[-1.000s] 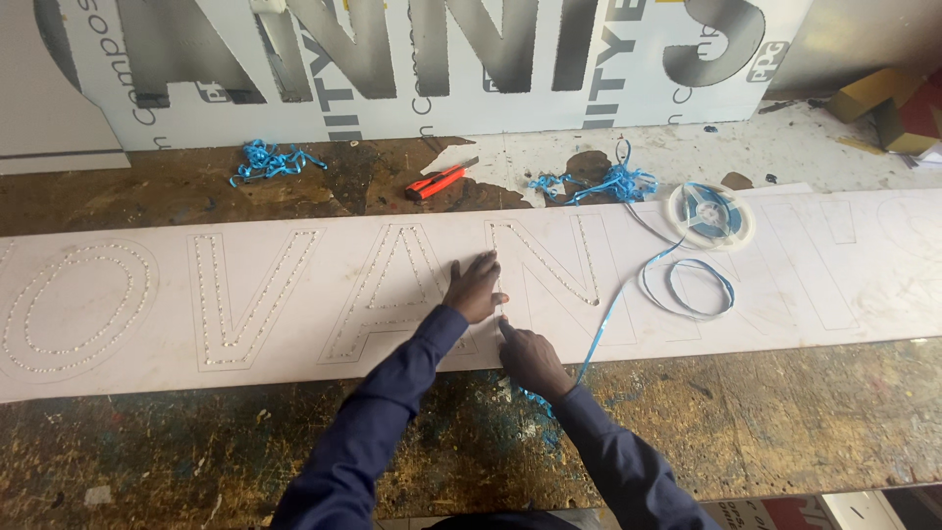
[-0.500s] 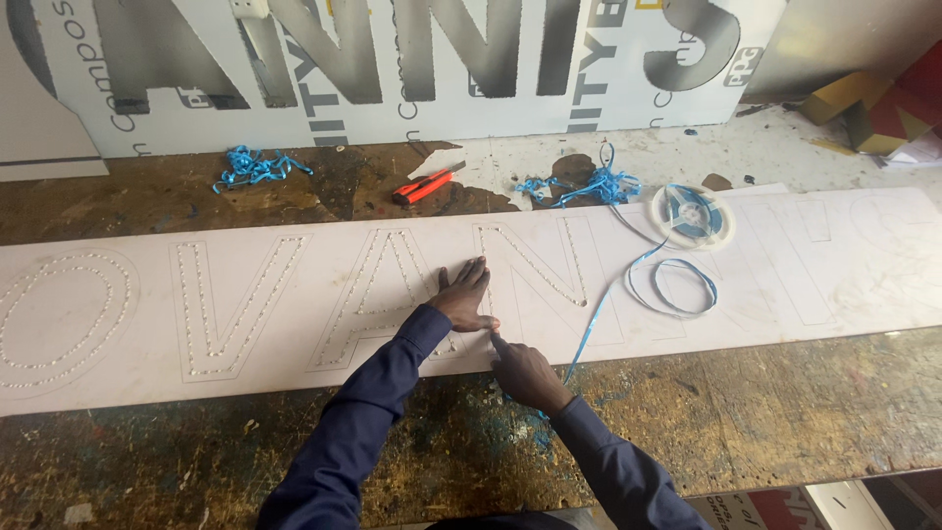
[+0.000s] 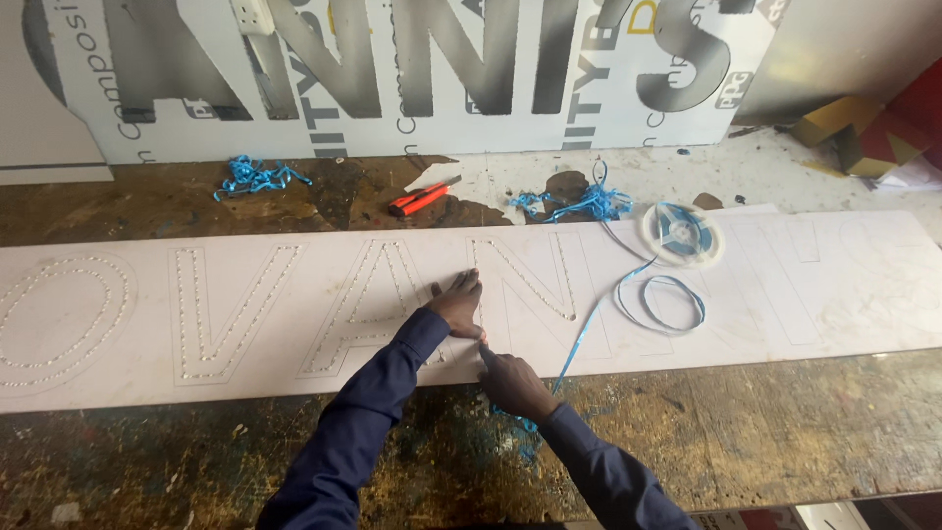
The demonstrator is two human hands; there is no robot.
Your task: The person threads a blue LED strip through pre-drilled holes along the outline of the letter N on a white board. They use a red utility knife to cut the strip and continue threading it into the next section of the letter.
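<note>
A long white sign board [image 3: 805, 294] lies across the worn workbench, with outlined letters studded with small dots. My left hand [image 3: 459, 302] rests flat on the board at the lower left stroke of a letter, fingers spread. My right hand [image 3: 510, 381] is just below it at the board's near edge, pinching a blue strip [image 3: 581, 329]. The strip runs up and right in a loop [image 3: 659, 302] to a white reel [image 3: 681, 234] lying on the board.
A red-handled cutter [image 3: 420, 198] and two tangles of blue scraps [image 3: 253, 178] [image 3: 579, 203] lie behind the board. A large grey-lettered panel [image 3: 432, 79] leans at the back. Cardboard pieces [image 3: 863, 132] sit at the far right.
The view has shifted slightly. My right hand has moved a little up toward my left hand at the letter's lower edge; the left hand stays pressed on the board.
</note>
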